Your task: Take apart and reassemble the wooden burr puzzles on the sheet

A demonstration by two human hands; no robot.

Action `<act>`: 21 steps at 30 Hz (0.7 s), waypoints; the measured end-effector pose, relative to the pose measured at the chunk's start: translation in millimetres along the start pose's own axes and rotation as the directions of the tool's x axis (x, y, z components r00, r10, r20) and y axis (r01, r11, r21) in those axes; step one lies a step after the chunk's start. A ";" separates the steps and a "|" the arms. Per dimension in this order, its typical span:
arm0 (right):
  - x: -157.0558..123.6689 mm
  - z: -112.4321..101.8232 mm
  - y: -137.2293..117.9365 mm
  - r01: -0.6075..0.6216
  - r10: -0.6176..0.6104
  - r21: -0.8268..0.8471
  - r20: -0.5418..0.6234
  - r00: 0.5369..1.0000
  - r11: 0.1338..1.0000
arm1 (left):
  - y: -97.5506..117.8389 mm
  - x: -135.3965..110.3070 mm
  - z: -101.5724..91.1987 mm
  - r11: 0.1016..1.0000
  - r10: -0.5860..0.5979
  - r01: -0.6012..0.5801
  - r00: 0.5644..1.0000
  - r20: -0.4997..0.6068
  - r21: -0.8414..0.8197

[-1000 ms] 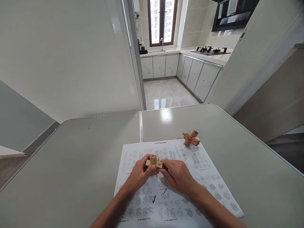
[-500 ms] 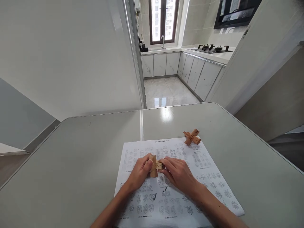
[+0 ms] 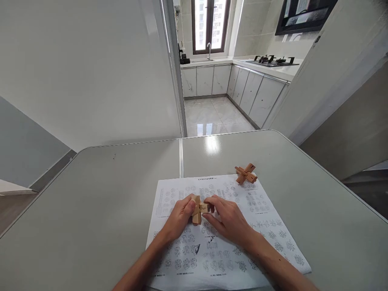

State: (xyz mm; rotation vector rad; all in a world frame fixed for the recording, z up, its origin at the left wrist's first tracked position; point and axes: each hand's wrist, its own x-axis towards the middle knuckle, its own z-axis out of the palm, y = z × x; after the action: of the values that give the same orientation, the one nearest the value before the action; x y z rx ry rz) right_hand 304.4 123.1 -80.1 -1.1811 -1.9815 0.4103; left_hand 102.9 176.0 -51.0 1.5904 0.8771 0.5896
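Starting at the fingertips: left hand (image 3: 178, 216) has its thumb and fingers clamped on a pale yellow wooden cluster of square bars (image 3: 197, 219), thumb pressed against the near side. One bar stands roughly lengthwise, pointing 12 to 6, and another sticks out toward 3 o'clock with a dark character on its face, too small for me to read for sure. Right hand (image 3: 228, 220) is over at about 4 o'clock from it, thumb below and index finger above that bar's end. Those two fingertips are parted around it, but honestly can't tell if they're squeezing or just resting there.

Right under both hands there's a big white paper sheet (image 3: 218, 246), covered in rows of small printed line drawings plus a few lines of text. The pale cluster is over the middle of it, a bit toward the far edge.

At 2 o'clock from the cluster, a reddish-brown wooden cross of notched bars (image 3: 245, 173) lies over the sheet's far right corner. All of this is on a glossy grey-green table (image 3: 121, 218) with rounded far corners.

Past that, at 12 o'clock, there's a curved silver tap (image 3: 209, 50) below a dark-framed window (image 3: 216, 28), and a black gas hob (image 3: 271, 62) at 1 o'clock.
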 end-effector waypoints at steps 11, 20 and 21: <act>0.8 2.4 -6.8 0.009 -0.014 0.133 0.035 0.999 0.991 | -3.2 0.2 3.2 0.988 0.032 -0.040 0.998 0.058 0.147; 4.0 -0.6 -10.3 0.061 -0.049 0.140 -0.088 0.995 0.988 | -5.6 0.3 4.4 0.994 0.046 -0.047 0.999 0.008 0.104; 4.3 -1.0 -10.4 0.075 -0.062 0.140 -0.098 0.993 0.987 | -6.5 0.3 4.7 0.995 0.048 -0.048 0.999 0.003 0.091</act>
State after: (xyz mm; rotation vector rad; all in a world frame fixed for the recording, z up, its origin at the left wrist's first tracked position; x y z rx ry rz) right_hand 297.7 121.3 -71.2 -1.0212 -1.8740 0.4462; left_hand 105.3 173.8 -58.3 1.6980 0.8780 0.5903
